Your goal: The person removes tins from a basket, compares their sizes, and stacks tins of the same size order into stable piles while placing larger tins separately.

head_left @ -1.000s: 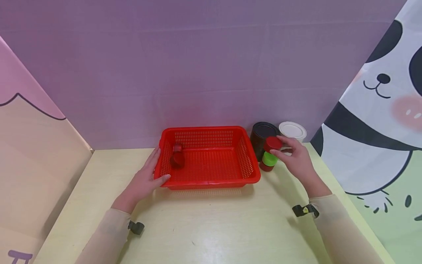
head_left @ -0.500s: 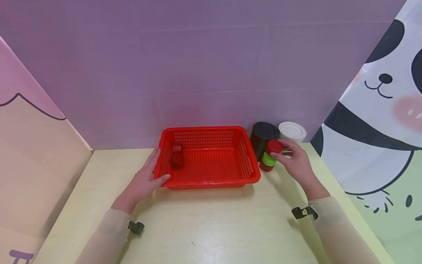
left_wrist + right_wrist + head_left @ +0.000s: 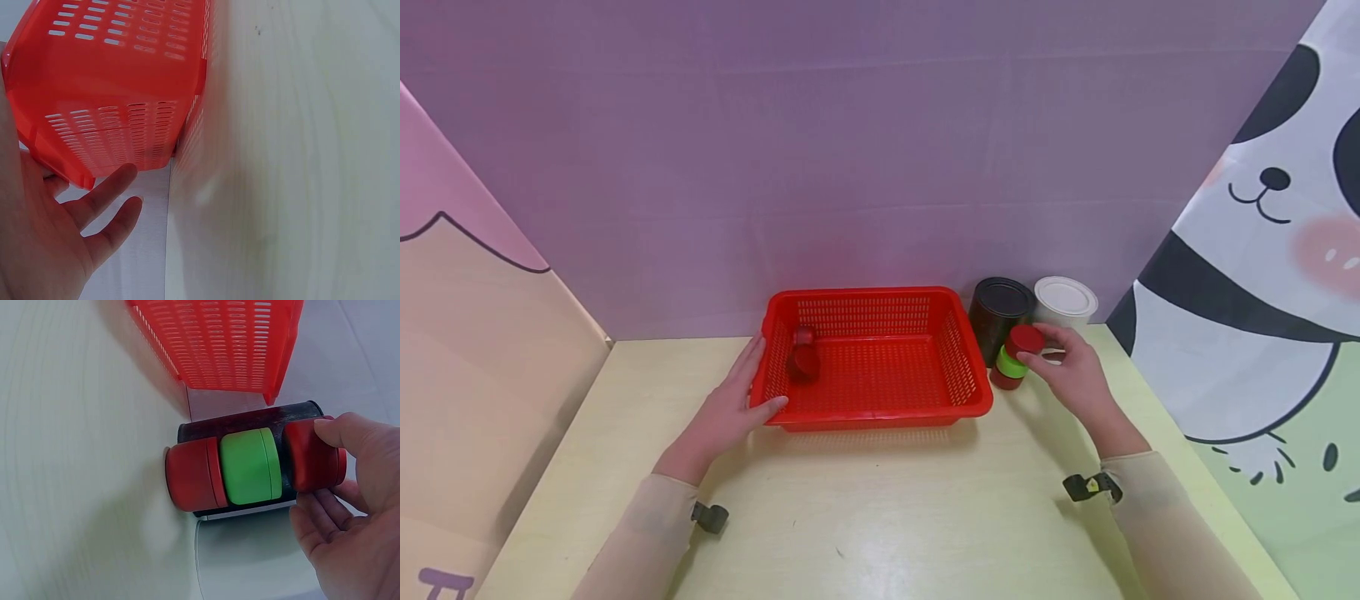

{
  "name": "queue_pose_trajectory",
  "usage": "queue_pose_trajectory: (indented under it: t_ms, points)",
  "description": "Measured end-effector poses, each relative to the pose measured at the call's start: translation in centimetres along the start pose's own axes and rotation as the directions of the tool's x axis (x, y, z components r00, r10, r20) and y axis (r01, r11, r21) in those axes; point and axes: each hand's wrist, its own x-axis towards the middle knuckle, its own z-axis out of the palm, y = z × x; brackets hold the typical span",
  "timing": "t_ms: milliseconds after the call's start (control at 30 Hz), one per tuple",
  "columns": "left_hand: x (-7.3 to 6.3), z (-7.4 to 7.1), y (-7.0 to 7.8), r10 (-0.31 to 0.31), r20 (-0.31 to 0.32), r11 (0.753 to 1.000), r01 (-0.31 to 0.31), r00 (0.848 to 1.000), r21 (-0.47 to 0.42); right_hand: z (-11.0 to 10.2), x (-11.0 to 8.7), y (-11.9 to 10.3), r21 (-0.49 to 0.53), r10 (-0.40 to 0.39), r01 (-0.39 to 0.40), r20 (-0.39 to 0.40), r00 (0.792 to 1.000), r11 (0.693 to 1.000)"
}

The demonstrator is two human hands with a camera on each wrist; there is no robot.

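Observation:
My right hand (image 3: pixel 1075 372) pinches a small red lidded jar (image 3: pixel 312 454) between thumb and fingers. Directly under it stands a stack: a green jar (image 3: pixel 252 465) on top of another red jar (image 3: pixel 192 475). In the right wrist view a narrow dark gap shows between the held jar and the green one. At the left end of a red plastic basket (image 3: pixel 880 415), my left hand (image 3: pixel 724 421) rests on the rim, thumb over the near corner, other fingers loosely extended along the outside. The left wrist view shows these fingers spread beside the slotted basket wall (image 3: pixel 112 81).
Two small dark red objects (image 3: pixel 804 363) lie in the basket's left part. Behind the stack stand a black canister (image 3: pixel 1002 298) and a white canister (image 3: pixel 1066 297), both close to the purple backdrop (image 3: pixel 880 167). The pale wooden table (image 3: pixel 880 508) extends in front.
My right hand has lowered the red jar toward the green one and shifted it slightly right. My left hand and the basket have stayed in place.

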Motion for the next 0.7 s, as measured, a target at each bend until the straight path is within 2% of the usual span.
queue_pose_trajectory:
  t_ms: [367,700]
  points:
    - [-0.01,-0.01,-0.05,-0.001,0.000,1.000,0.001,1.000,0.000,0.28,-0.15,0.08,0.011,0.024,-0.024,0.022,0.999,1.000]
    - [-0.07,-0.18,0.31,-0.013,0.002,1.000,0.013,1.000,-0.007,0.55,-0.13,0.00,0.001,0.015,-0.015,0.010,1.000,1.000]
